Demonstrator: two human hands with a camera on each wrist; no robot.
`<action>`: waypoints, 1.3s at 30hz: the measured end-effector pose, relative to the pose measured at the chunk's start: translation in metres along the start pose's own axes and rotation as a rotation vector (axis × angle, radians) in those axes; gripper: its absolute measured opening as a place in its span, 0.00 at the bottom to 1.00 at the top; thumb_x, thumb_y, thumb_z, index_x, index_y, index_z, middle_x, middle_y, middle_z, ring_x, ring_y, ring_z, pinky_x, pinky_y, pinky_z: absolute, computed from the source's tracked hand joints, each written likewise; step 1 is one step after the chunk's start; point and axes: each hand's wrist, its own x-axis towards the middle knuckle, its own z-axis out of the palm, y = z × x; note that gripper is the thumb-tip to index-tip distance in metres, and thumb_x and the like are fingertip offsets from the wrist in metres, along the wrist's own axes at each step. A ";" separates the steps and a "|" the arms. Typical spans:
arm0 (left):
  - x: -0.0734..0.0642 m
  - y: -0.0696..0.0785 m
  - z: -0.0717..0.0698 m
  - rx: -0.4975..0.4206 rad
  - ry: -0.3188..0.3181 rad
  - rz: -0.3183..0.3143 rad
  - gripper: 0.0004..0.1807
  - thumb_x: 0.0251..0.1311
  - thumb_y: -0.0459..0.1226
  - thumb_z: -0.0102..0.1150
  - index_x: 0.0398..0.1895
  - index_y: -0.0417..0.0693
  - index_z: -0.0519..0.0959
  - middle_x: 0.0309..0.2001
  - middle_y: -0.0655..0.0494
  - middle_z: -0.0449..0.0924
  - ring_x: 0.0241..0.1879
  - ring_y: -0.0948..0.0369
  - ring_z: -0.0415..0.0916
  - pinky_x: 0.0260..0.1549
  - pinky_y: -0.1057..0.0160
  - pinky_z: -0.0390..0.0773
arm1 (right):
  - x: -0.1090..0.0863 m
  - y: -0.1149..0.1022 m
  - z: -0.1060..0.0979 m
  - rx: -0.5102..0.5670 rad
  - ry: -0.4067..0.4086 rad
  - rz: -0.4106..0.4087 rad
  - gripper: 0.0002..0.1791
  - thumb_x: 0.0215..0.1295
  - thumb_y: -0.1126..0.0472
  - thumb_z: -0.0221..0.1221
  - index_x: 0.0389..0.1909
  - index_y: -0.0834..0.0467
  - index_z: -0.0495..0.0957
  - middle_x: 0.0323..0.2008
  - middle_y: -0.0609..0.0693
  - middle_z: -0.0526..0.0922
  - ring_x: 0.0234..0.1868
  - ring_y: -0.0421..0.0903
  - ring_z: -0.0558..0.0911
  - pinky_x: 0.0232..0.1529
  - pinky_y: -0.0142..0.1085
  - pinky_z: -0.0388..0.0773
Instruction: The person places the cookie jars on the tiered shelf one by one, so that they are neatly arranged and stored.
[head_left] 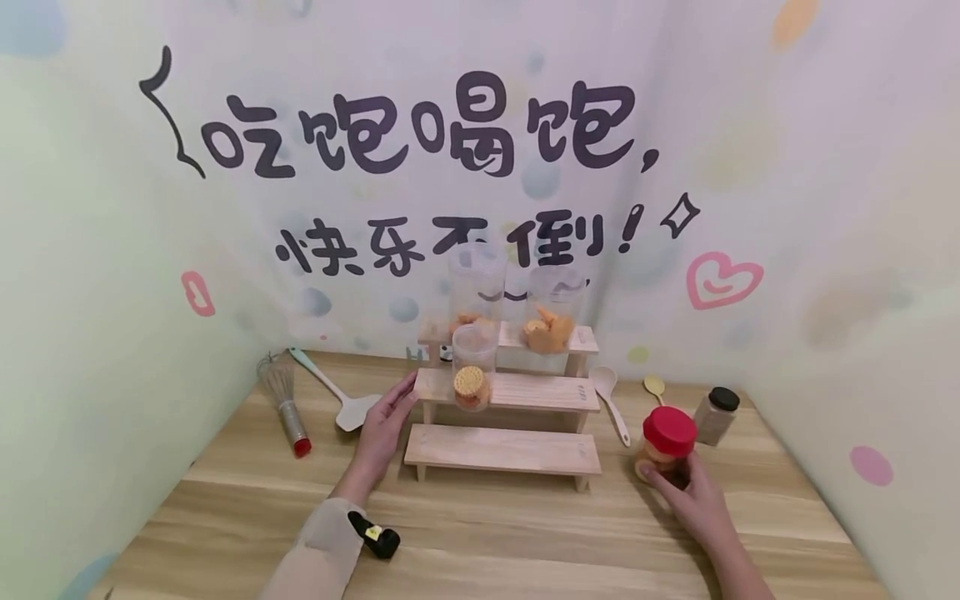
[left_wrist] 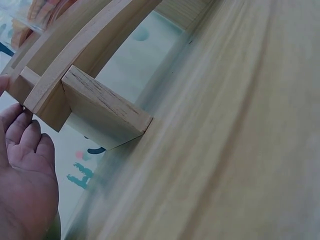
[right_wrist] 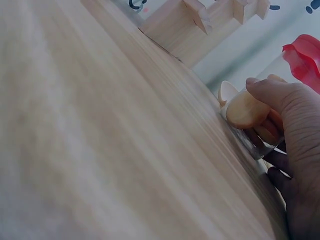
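A light wooden three-tier stand (head_left: 502, 450) stands on the table. My left hand (head_left: 384, 425) rests its fingertips against the left end of the middle tier; in the left wrist view the fingers (left_wrist: 31, 134) reach the end of a wooden board (left_wrist: 65, 95). My right hand (head_left: 693, 492) grips a clear jar (right_wrist: 257, 150) of round cookies with a red lid (head_left: 670, 430), low at the table on the right of the stand. In the right wrist view, the thumb lies over the jar's side and the other fingers are partly hidden behind it.
On the stand are a clear jar (head_left: 474, 343) with cookies on the middle tier and two more, one a shorter jar (head_left: 551, 325), on top. A whisk (head_left: 285, 404) and spatula (head_left: 348, 408) lie left. To the right are a white spoon (head_left: 611, 400), yellow spoon (head_left: 655, 385) and black-lidded jar (head_left: 716, 417).
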 end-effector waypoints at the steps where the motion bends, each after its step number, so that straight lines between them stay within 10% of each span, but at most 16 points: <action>1: 0.000 0.000 0.001 0.010 0.001 0.015 0.30 0.72 0.48 0.58 0.73 0.49 0.69 0.73 0.58 0.66 0.72 0.60 0.62 0.68 0.67 0.64 | 0.001 0.000 -0.001 -0.004 0.001 0.002 0.34 0.63 0.42 0.68 0.62 0.56 0.69 0.52 0.57 0.82 0.52 0.47 0.77 0.49 0.34 0.74; 10: 0.003 0.005 -0.004 0.137 -0.006 0.059 0.27 0.75 0.44 0.53 0.74 0.46 0.68 0.74 0.53 0.65 0.72 0.58 0.61 0.69 0.66 0.63 | 0.006 0.003 0.003 0.036 0.022 -0.024 0.36 0.62 0.43 0.69 0.64 0.55 0.68 0.53 0.56 0.81 0.52 0.45 0.78 0.46 0.23 0.73; 17: 0.003 0.049 0.004 0.250 0.039 0.114 0.25 0.78 0.40 0.48 0.73 0.41 0.67 0.73 0.49 0.66 0.73 0.54 0.61 0.72 0.54 0.61 | 0.020 -0.008 0.013 0.134 0.059 -0.063 0.34 0.63 0.46 0.69 0.65 0.53 0.69 0.55 0.53 0.81 0.50 0.36 0.77 0.48 0.18 0.71; 25: -0.008 0.027 0.011 0.196 0.018 0.084 0.26 0.79 0.40 0.45 0.75 0.40 0.64 0.75 0.46 0.61 0.75 0.52 0.55 0.74 0.53 0.56 | 0.000 -0.009 0.008 0.152 0.082 0.015 0.33 0.63 0.49 0.70 0.63 0.58 0.69 0.54 0.57 0.81 0.49 0.36 0.78 0.46 0.16 0.71; 30: -0.013 0.030 0.012 0.127 0.026 0.110 0.24 0.78 0.36 0.45 0.74 0.38 0.65 0.73 0.46 0.64 0.73 0.52 0.58 0.69 0.68 0.62 | -0.005 -0.015 0.006 0.142 0.083 0.051 0.33 0.63 0.47 0.69 0.63 0.56 0.69 0.54 0.57 0.82 0.48 0.35 0.77 0.45 0.16 0.70; 39: -0.007 0.027 0.016 0.098 0.015 0.147 0.25 0.77 0.34 0.46 0.73 0.33 0.65 0.72 0.43 0.65 0.73 0.51 0.60 0.64 0.76 0.65 | 0.003 -0.008 0.006 0.174 0.066 0.056 0.37 0.64 0.46 0.68 0.67 0.58 0.66 0.59 0.60 0.79 0.58 0.53 0.77 0.48 0.15 0.69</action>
